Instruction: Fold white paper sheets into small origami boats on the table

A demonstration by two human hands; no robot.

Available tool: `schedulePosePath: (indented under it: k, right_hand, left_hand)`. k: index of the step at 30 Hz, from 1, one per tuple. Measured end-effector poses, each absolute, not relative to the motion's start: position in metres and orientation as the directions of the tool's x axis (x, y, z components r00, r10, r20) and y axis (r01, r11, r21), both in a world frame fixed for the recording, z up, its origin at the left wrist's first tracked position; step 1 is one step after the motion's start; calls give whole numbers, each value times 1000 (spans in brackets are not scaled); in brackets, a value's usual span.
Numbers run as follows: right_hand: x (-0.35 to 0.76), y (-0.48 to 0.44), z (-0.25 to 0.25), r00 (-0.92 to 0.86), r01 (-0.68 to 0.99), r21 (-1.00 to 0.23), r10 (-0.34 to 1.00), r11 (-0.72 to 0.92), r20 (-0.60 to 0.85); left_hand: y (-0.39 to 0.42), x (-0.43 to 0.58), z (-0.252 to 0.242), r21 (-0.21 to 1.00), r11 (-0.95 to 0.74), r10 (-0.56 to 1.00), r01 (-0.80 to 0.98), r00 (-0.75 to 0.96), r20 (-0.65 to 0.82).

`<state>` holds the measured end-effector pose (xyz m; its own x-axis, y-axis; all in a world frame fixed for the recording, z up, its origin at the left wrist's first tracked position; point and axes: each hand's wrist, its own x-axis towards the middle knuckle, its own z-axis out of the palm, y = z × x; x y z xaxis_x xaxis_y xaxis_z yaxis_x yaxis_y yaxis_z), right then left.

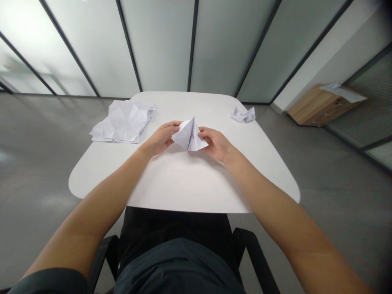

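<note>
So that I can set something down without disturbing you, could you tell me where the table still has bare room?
The largest bare patch of the table lies nearest you, below the folded paper. Another runs along the far edge, between the creased sheet and the small crumpled paper. The centre is crowded by your left hand and right hand.

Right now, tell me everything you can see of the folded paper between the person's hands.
The folded paper is a white sheet, matte and thin like printer paper, with no visible print. It is creased into a pointed, roughly triangular form, with its peak toward the far side, a central fold, and flaps spreading at the base. The left hand grips one side and the right hand the other. It sits above the middle of the white table; whether it touches the table cannot be told.
</note>
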<state>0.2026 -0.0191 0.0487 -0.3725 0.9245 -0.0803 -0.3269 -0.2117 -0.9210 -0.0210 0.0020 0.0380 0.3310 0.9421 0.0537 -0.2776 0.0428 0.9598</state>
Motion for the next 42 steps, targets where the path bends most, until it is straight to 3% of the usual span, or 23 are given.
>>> schedulePosePath:
  k: [4, 13, 22, 29, 35, 42]
  right_hand:
    - [201, -19, 50, -321, -311, -921, 938, -234, -130]
    - [200, -11, 40, -297, -319, -938, 954, -133, -34]
    - [204, -3, 41, -145, -308, -951, 987, 15, 63]
    - [204, -2, 38, 11, -80, -952, 955, 295, 295]
    - [204, -4, 40, 82, 34, -932, 929, 360, 361]
    - [208, -4, 40, 37, 43, -906, 906, 420, 422]
  left_hand:
    - [3, -27, 39, 956, 57, 960, -288, 279, 26]
    - [-4, -25, 40, 960, 128, 849, -250, 528, 24]
    - [6, -30, 39, 933, 29, 952, -359, 294, 84]
    - [17, -33, 35, 922, -206, 961, -327, 112, 254]
    - [19, -34, 37, 913, -271, 953, -304, 45, 298]
    - [14, -34, 41, 916, -264, 948, -301, 97, 305]
